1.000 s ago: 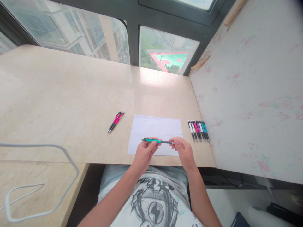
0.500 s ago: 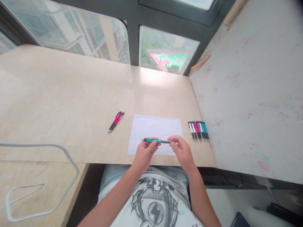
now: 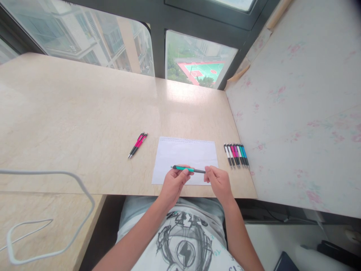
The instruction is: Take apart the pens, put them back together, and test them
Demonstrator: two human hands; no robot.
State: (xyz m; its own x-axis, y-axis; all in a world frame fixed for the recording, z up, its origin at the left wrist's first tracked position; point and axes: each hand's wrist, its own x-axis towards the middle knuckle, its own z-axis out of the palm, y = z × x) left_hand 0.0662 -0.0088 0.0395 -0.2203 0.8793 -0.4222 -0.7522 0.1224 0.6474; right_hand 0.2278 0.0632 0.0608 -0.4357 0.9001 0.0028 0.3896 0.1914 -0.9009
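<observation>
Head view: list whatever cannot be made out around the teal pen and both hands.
teal pen: its right end is hidden in the pinch of the right hand; part of the barrel lies behind fingers of the left hand.
sheet of paper: writing along the far edge is too small to read; the hands cover part of the near edge.
row of pens: too small and packed to count.
white cable: cut off by the left edge.

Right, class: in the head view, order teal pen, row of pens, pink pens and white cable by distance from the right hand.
1. teal pen, pinched in the right hand
2. row of pens, at the table's right edge
3. pink pens, left of the paper
4. white cable, far left
</observation>
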